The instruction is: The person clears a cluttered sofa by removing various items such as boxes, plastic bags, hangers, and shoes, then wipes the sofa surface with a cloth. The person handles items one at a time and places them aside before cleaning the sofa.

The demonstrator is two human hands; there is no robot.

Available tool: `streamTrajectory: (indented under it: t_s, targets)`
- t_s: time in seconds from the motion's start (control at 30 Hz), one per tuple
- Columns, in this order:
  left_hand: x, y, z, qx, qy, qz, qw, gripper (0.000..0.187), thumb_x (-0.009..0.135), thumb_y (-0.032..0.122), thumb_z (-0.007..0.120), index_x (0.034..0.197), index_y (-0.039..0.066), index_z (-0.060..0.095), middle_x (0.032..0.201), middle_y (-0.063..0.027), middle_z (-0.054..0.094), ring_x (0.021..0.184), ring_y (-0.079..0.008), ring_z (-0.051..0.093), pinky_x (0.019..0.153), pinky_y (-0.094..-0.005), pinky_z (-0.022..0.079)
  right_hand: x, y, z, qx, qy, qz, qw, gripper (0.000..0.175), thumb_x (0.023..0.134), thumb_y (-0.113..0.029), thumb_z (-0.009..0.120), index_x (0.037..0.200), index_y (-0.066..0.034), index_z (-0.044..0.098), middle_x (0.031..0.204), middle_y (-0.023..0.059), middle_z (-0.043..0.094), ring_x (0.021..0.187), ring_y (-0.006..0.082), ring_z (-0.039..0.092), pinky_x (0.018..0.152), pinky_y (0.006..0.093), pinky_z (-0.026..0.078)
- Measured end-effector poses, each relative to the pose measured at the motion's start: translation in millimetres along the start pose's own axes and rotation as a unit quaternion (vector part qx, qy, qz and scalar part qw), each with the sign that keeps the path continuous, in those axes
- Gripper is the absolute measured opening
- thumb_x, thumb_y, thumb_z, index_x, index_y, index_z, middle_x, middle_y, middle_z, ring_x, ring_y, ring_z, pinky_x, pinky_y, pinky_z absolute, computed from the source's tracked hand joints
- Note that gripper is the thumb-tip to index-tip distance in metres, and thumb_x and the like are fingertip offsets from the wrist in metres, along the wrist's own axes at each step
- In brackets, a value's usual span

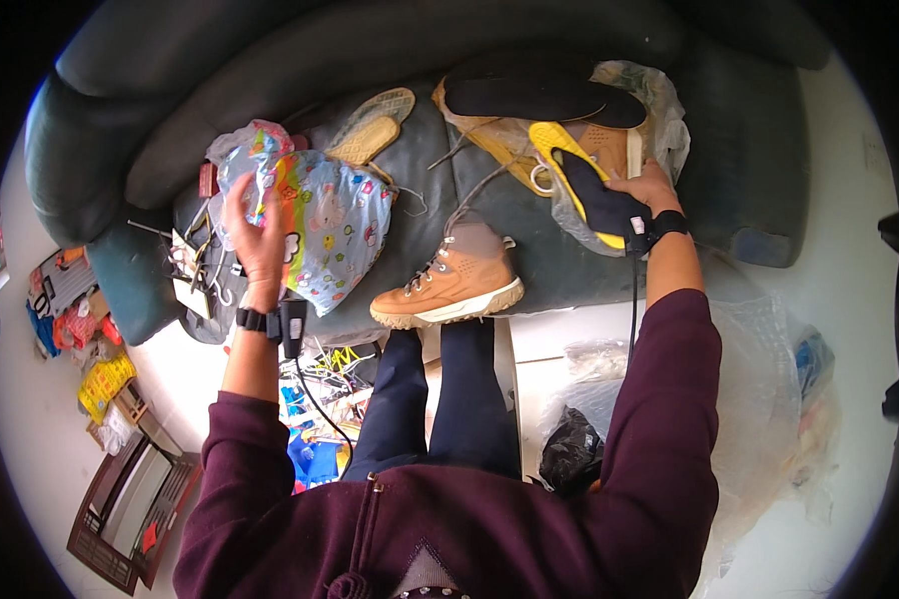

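Observation:
My right hand [650,189] grips a yellow and black shoe insole [605,196] by its edge, at the right of the sofa seat. Under and behind it lie a second tan boot [603,142], partly covered, and large black insoles [524,93]. My left hand [256,238] is raised with fingers apart, over or beside a clear plastic bag [243,168] and a blue cartoon-print cloth or bag [337,224]; whether it touches them is hard to tell. Between my hands, a tan lace-up boot [457,277] stands near the seat's front edge, toe to the left.
Pale yellowish insoles [371,131] lie on the dark green sofa [330,60]. Left of my left hand is a heap of hangers and cords [202,262]. On the floor are a black plastic bag [569,449], clear plastic sheeting [749,419] and a wooden rack [131,509].

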State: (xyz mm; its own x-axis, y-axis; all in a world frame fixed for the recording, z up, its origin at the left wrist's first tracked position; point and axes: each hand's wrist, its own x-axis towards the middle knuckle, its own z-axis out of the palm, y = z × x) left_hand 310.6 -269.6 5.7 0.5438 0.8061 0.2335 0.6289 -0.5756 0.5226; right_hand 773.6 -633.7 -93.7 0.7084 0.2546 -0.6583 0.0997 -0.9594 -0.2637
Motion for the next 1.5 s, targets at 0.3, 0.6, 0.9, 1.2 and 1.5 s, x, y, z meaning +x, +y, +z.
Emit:
streamTrajectory:
  t_s: [0.3, 0.6, 0.9, 1.2, 1.5]
  targets:
    - [83.1, 121.3, 198.7, -0.106, -0.217, 0.184, 0.953, 0.061, 0.078, 0.021, 0.072, 0.134, 0.007, 0.051, 0.137, -0.0191, 0.050, 0.128, -0.0369, 0.046, 0.107, -0.0415, 0.038, -42.5, -2.1, 43.9, 0.015, -0.028, -0.051, 0.998, 0.073, 0.070, -0.048, 0.079, 0.118, 0.0035, 0.061, 0.113, 0.0230, 0.065, 0.104, 0.0352, 0.064, 0.091, 0.0384, 0.050]
    - [150.6, 125.8, 312.7, 0.010, -0.407, 0.172, 0.897, 0.088, 0.070, 0.035, 0.080, 0.143, 0.007, 0.040, 0.145, -0.0198, 0.038, 0.132, -0.0353, 0.042, 0.110, -0.0381, 0.037, 21.3, 73.0, -47.2, -0.008, 0.053, 0.036, 0.998, 0.094, 0.065, -0.044, 0.084, 0.137, 0.0023, 0.046, 0.134, 0.0223, 0.054, 0.118, 0.0283, 0.058, 0.098, 0.0331, 0.046]
    - [114.5, 124.1, 337.6, 0.088, -0.563, 0.166, 0.805, 0.097, 0.077, 0.065, 0.064, 0.144, 0.000, 0.040, 0.153, -0.0259, 0.026, 0.140, -0.0385, 0.030, 0.114, -0.0387, 0.028, 7.7, 74.8, 26.0, 0.507, -0.204, 0.133, 0.827, 0.056, 0.088, -0.043, 0.064, 0.126, -0.0032, 0.059, 0.115, 0.0104, 0.067, 0.099, 0.0185, 0.065, 0.087, 0.0291, 0.051]
    - [111.9, 128.7, 297.1, 0.247, -0.440, 0.312, 0.805, 0.096, 0.065, 0.087, 0.053, 0.123, 0.012, 0.066, 0.126, -0.0154, 0.057, 0.120, -0.0373, 0.051, 0.103, -0.0397, 0.040, -34.0, 50.4, 25.9, 0.534, -0.340, 0.218, 0.743, 0.053, 0.091, -0.051, 0.061, 0.122, -0.0075, 0.063, 0.106, 0.0095, 0.069, 0.095, 0.0203, 0.066, 0.089, 0.0336, 0.053]
    - [31.6, 124.8, 274.3, -0.263, -0.566, -0.240, 0.743, 0.095, 0.070, 0.045, 0.085, 0.141, 0.000, 0.040, 0.138, -0.0166, 0.052, 0.127, -0.0278, 0.050, 0.108, -0.0392, 0.038, -42.0, 57.9, 54.8, 0.602, -0.233, 0.073, 0.760, 0.063, 0.085, -0.029, 0.075, 0.136, -0.0079, 0.047, 0.122, 0.0074, 0.060, 0.111, 0.0219, 0.059, 0.098, 0.0334, 0.046]
